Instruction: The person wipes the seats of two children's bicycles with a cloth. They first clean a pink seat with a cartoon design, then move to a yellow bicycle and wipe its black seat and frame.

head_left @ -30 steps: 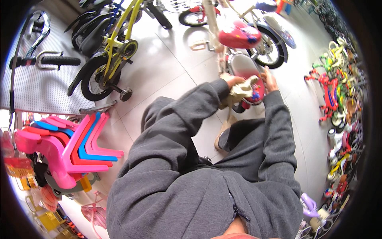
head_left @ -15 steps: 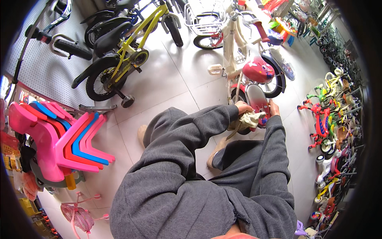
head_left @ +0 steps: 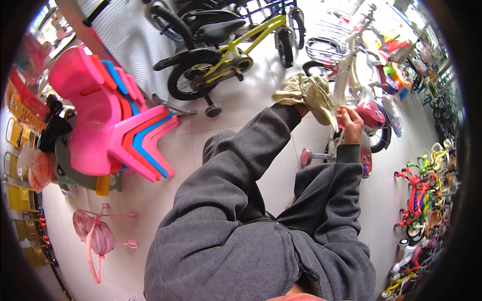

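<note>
A crumpled beige cloth [head_left: 319, 98] is bunched up in my left hand [head_left: 303, 110], which is closed and mostly covered by its folds. Just right of the cloth, my right hand [head_left: 352, 123] has its thumb and fingers pinched together; what they hold, if anything, is too small to make out. Both hands are over a small children's bicycle with a pale, wrapped frame [head_left: 343, 75]. Its red patterned saddle [head_left: 370, 114] shows beyond my right hand. A training wheel [head_left: 306, 156] sticks out to the left, partly hidden by my leg.
A yellow bicycle [head_left: 251, 37] with a training wheel stands ahead on the left. Stacked pink, red and blue plastic chairs [head_left: 93, 120] are at my left. A pink doll stroller [head_left: 95, 236] sits on the floor nearer me. Several small ride-on toys [head_left: 416, 195] line the right side.
My left hand has lifted the cloth up and away from the bicycle's rear. My right hand has moved up from the rear fender to beside the cloth. The view has turned left.
</note>
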A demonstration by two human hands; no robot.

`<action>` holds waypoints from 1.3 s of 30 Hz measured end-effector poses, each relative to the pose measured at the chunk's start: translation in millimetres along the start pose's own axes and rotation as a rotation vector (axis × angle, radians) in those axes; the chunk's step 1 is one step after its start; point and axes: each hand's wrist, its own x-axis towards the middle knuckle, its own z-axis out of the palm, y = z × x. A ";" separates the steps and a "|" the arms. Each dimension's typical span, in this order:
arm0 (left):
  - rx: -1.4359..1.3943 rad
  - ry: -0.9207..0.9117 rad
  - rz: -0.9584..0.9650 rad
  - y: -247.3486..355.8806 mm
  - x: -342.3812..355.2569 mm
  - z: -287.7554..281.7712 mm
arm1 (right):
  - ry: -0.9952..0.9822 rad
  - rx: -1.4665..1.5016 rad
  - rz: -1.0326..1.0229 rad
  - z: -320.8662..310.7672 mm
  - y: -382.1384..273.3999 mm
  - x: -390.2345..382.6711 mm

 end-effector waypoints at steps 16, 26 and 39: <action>1.634 0.234 0.333 54.7 -69.7 -27.0 | -0.490 -0.258 -0.411 169.9 -32.0 -8.7; 0.248 0.172 0.245 109.1 -58.9 -8.3 | -0.539 -0.316 -0.302 177.2 -18.7 25.4; 0.996 0.141 0.213 190.8 -48.1 -12.7 | -0.665 0.641 0.178 235.2 -0.4 115.0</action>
